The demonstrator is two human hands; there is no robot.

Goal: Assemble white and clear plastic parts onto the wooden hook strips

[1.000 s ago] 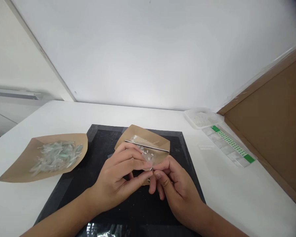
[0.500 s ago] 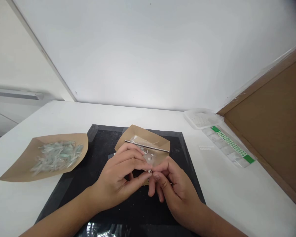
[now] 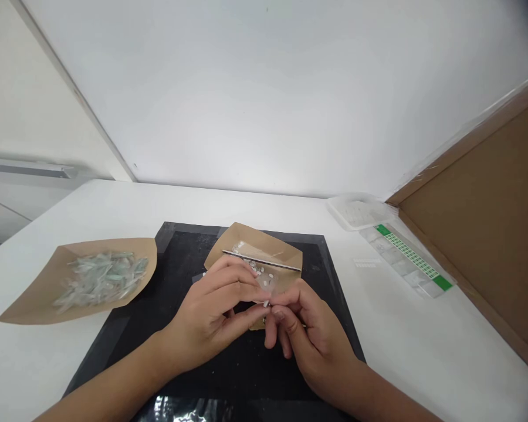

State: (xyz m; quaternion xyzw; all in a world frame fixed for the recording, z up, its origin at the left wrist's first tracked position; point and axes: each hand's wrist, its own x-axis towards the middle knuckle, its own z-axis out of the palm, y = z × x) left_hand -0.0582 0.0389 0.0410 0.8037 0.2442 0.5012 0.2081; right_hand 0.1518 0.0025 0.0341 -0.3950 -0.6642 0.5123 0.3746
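Observation:
My left hand (image 3: 222,310) and my right hand (image 3: 305,325) meet fingertip to fingertip above a black mat. Between the left thumb and fingers a tiny whitish piece (image 3: 266,303) shows; its kind is too small to tell. The right thumb and index finger pinch close against it, and what they grip is hidden. Just behind the fingers lies a brown paper tray (image 3: 286,249) with several small white pieces (image 3: 264,273) in it. A thin dark rod (image 3: 264,260) rests across that tray. Part of the tray is covered by my left hand.
On the left, another brown paper tray (image 3: 30,302) holds a heap of clear and greenish plastic slivers (image 3: 108,272). To the right are a translucent tub (image 3: 343,217), a compartmented case with a green label (image 3: 412,255) and a strip of clear tips (image 3: 366,263). A cardboard panel (image 3: 488,217) borders the right side.
The fingertips have shifted very slightly, and the whitish piece between them shows more plainly than a second ago. Both hands otherwise stay in place.

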